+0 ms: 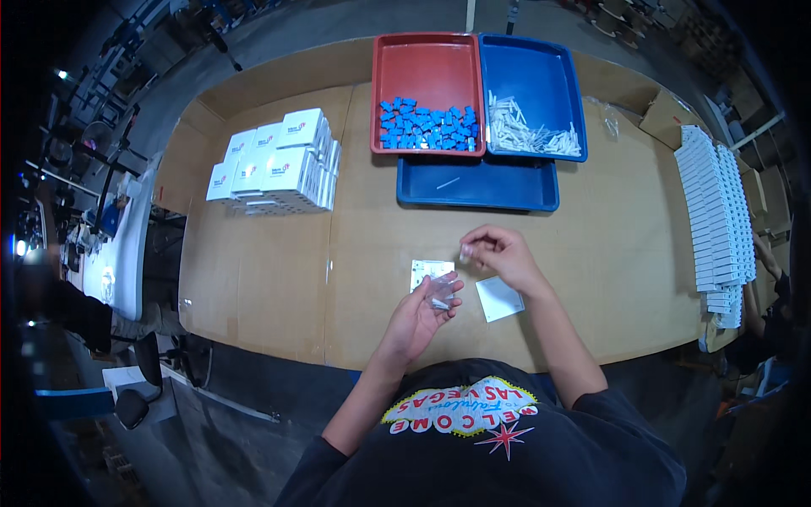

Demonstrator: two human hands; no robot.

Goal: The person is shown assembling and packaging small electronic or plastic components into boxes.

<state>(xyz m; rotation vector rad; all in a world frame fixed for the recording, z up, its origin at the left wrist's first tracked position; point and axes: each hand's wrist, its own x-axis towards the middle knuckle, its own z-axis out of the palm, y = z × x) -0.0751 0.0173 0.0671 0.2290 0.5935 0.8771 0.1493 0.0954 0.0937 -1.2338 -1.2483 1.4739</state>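
My left hand is turned palm up, its fingers curled round a small clear plastic packet. Partly under that hand lies a white square piece with dark printed marks. My right hand is raised a little to the right, thumb and fingers pinched together. A tiny pale bit shows at its fingertips, too small to name. Just below the right hand, a flat white square plate rests on the cardboard-covered table.
Beyond my hands stand a red tray of blue pieces, a blue tray of white sticks, and a shallower blue tray. White boxes are stacked left; white pieces line the right edge.
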